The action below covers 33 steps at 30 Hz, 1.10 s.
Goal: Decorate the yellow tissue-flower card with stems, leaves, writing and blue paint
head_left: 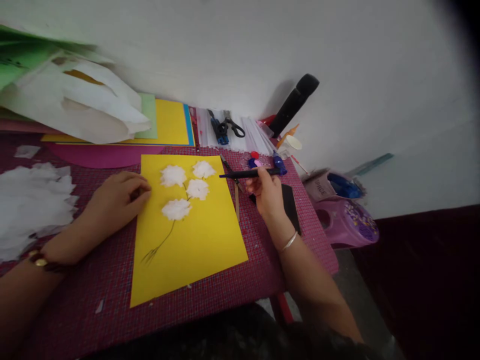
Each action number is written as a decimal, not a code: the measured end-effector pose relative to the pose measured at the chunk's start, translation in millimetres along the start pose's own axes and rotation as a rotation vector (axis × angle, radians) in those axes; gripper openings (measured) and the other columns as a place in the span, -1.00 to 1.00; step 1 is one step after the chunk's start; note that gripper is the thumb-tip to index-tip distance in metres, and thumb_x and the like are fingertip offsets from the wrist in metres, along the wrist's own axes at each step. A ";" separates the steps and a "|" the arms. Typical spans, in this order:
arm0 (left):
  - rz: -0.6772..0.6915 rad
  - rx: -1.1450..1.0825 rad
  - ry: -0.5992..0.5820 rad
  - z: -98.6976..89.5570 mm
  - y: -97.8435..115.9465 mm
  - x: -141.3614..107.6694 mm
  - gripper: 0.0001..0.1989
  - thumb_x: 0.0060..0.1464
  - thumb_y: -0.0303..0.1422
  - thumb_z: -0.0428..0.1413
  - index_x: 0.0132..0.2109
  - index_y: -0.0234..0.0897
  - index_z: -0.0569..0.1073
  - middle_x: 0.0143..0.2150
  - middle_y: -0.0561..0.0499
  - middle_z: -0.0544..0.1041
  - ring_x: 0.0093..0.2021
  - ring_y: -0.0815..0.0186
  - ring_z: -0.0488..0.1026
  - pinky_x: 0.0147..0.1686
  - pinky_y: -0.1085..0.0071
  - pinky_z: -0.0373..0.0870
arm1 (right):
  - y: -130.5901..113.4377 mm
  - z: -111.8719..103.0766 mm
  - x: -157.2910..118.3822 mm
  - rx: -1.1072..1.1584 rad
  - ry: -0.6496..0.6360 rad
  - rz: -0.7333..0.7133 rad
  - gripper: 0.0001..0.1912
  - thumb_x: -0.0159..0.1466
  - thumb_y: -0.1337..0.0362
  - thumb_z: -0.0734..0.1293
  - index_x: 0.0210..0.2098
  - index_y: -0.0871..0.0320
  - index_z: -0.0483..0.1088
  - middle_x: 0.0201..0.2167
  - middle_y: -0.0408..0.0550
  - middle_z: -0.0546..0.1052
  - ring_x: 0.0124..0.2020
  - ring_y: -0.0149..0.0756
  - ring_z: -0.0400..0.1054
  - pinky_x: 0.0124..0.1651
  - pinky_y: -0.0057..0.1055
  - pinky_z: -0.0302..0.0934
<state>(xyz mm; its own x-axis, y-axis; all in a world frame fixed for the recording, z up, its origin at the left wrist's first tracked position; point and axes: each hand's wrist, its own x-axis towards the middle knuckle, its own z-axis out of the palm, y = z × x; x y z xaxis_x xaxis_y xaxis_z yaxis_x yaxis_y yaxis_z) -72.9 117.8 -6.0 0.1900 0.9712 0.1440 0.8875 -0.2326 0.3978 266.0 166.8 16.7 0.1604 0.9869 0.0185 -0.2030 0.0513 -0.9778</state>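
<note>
A yellow sheet of paper (202,240) lies on the table, bearing several ruffled white paper flowers (176,209) and a thin dark drawn stem (165,242). My right hand (267,192) grips a dark pen (243,174) with a bluish tip, held nearly level above the sheet's upper right edge. At the sheet's left edge rests my left hand (122,197). Its fingers are loosely curled toward the thumb, and nothing shows in them. A black flat piece (290,207) is partly hidden behind my right wrist.
White paper pieces (35,205) are heaped at left. Coloured sheets (170,120) and crumpled white paper (93,110) lie along the wall. Scissors (234,125), a blue-handled tool (219,130) and a leaning black bottle-like object (294,105) stand behind. A purple container (348,220) is beyond the table's right edge.
</note>
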 end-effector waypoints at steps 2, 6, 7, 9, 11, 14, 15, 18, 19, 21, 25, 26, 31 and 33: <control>0.053 0.024 -0.005 -0.3 0.4 -0.7 -0.68 0.22 -0.18 -0.09 -0.21 -0.28 0.46 -0.07 -0.23 0.53 -0.02 0.06 0.44 0.10 0.11 0.30 | 3.8 9.6 -9.9 -0.061 -0.052 -0.058 -0.77 0.23 0.06 0.39 -0.32 0.09 0.38 -0.63 -0.24 0.46 -0.66 -0.45 0.29 -0.56 -0.47 0.21; 0.120 0.052 0.006 1.0 -3.3 -3.0 -0.69 0.25 -0.20 -0.09 -0.22 -0.29 0.46 -0.08 -0.24 0.53 -0.03 0.04 0.44 0.06 0.10 0.31 | 9.4 20.1 -18.4 -0.149 -0.128 -0.105 -0.79 0.23 0.09 0.38 -0.25 0.08 0.40 -0.58 -0.23 0.48 -0.62 -0.43 0.32 -0.52 -0.44 0.24; 0.126 0.050 0.009 1.6 -4.8 -3.4 -0.69 0.25 -0.21 -0.09 -0.22 -0.29 0.46 -0.09 -0.23 0.53 -0.04 0.04 0.44 0.06 0.10 0.32 | 10.2 21.6 -19.0 -0.160 -0.138 -0.104 -0.79 0.23 0.09 0.38 -0.25 0.08 0.40 -0.56 -0.22 0.49 -0.61 -0.43 0.33 -0.52 -0.45 0.24; 0.132 0.038 0.019 2.8 -7.4 -4.1 -0.70 0.25 -0.21 -0.08 -0.23 -0.28 0.46 -0.09 -0.22 0.53 -0.05 0.04 0.45 0.04 0.10 0.32 | 11.6 23.8 -19.9 -0.174 -0.151 -0.102 -0.79 0.22 0.11 0.39 -0.25 0.08 0.40 -0.54 -0.20 0.50 -0.59 -0.43 0.33 -0.50 -0.45 0.24; 0.130 0.019 0.021 3.6 -8.9 -4.5 -0.71 0.26 -0.21 -0.08 -0.23 -0.27 0.46 -0.10 -0.21 0.53 -0.05 0.04 0.45 0.04 0.10 0.32 | 13.1 25.2 -21.2 -0.196 -0.165 -0.108 -0.81 0.21 0.14 0.40 -0.24 0.07 0.40 -0.51 -0.18 0.51 -0.57 -0.42 0.34 -0.48 -0.44 0.25; 0.110 0.001 0.010 3.4 -8.1 -4.7 -0.71 0.25 -0.20 -0.08 -0.23 -0.25 0.46 -0.09 -0.21 0.54 -0.04 0.03 0.45 0.05 0.07 0.32 | 15.3 25.5 -23.9 -0.262 -0.205 -0.143 -0.85 0.21 0.19 0.39 -0.23 0.05 0.40 -0.44 -0.15 0.52 -0.51 -0.39 0.36 -0.44 -0.42 0.25; 0.097 -0.001 0.010 3.0 -7.2 -4.7 -0.71 0.25 -0.19 -0.07 -0.22 -0.25 0.46 -0.09 -0.22 0.54 -0.03 0.02 0.45 0.06 0.06 0.32 | 15.8 25.2 -24.8 -0.292 -0.222 -0.161 -0.86 0.22 0.21 0.39 -0.23 0.04 0.41 -0.42 -0.14 0.52 -0.49 -0.38 0.36 -0.42 -0.40 0.25; 0.060 -0.007 0.016 1.4 -4.8 -4.9 -0.68 0.22 -0.15 -0.08 -0.23 -0.23 0.47 -0.08 -0.22 0.55 -0.03 -0.01 0.46 0.06 0.03 0.33 | 16.3 23.3 -25.8 -0.382 -0.267 -0.225 -0.87 0.23 0.25 0.37 -0.21 0.01 0.42 -0.38 -0.13 0.50 -0.43 -0.33 0.37 -0.38 -0.37 0.27; 0.051 -0.011 0.015 0.9 -4.2 -5.0 -0.67 0.21 -0.13 -0.08 -0.23 -0.22 0.47 -0.08 -0.22 0.55 -0.03 -0.02 0.46 0.06 0.02 0.34 | 16.3 22.5 -25.6 -0.405 -0.276 -0.250 -0.87 0.22 0.26 0.37 -0.20 0.00 0.42 -0.38 -0.14 0.50 -0.42 -0.32 0.37 -0.37 -0.36 0.27; 0.037 -0.018 0.013 0.2 -3.8 -5.2 -0.66 0.20 -0.11 -0.09 -0.24 -0.21 0.47 -0.08 -0.23 0.56 -0.02 -0.04 0.47 0.07 0.00 0.34 | 16.7 21.1 -24.8 -0.439 -0.289 -0.291 -0.85 0.21 0.29 0.36 -0.20 -0.02 0.43 -0.37 -0.15 0.50 -0.41 -0.32 0.37 -0.37 -0.36 0.27; 0.029 -0.020 0.023 0.0 -4.3 -5.5 -0.64 0.19 -0.08 -0.09 -0.25 -0.21 0.47 -0.09 -0.25 0.56 -0.02 -0.08 0.47 0.06 -0.04 0.34 | 17.9 19.5 -24.0 -0.468 -0.310 -0.300 -0.85 0.22 0.29 0.34 -0.20 -0.03 0.43 -0.34 -0.14 0.52 -0.40 -0.32 0.37 -0.38 -0.35 0.24; 0.029 -0.017 0.022 0.2 -4.5 -5.6 -0.64 0.19 -0.08 -0.08 -0.25 -0.21 0.47 -0.09 -0.25 0.56 -0.02 -0.08 0.47 0.06 -0.05 0.34 | 17.9 19.4 -24.1 -0.470 -0.318 -0.292 -0.86 0.23 0.29 0.34 -0.20 -0.03 0.44 -0.33 -0.14 0.52 -0.40 -0.31 0.37 -0.38 -0.35 0.23; 0.008 -0.019 0.017 0.9 -4.3 -5.7 -0.64 0.20 -0.08 -0.08 -0.23 -0.22 0.48 -0.08 -0.26 0.55 -0.01 -0.10 0.46 0.08 -0.08 0.32 | 16.7 19.3 -24.3 -0.487 -0.310 -0.295 -0.86 0.23 0.28 0.34 -0.20 -0.03 0.44 -0.34 -0.14 0.52 -0.41 -0.31 0.35 -0.39 -0.35 0.21; 0.011 -0.023 0.018 0.9 -4.2 -5.6 -0.63 0.20 -0.07 -0.08 -0.23 -0.22 0.48 -0.07 -0.27 0.55 -0.01 -0.11 0.46 0.08 -0.09 0.32 | 17.0 19.0 -23.8 -0.492 -0.303 -0.300 -0.86 0.23 0.28 0.34 -0.20 -0.03 0.44 -0.36 -0.15 0.51 -0.43 -0.33 0.34 -0.41 -0.36 0.20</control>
<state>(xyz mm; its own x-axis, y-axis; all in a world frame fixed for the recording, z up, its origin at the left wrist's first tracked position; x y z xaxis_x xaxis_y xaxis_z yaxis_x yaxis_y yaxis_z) -77.4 113.4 -9.3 0.1915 0.9676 0.1647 0.8757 -0.2442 0.4164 240.3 147.1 3.6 -0.1524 0.9437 0.2937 0.2855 0.3265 -0.9010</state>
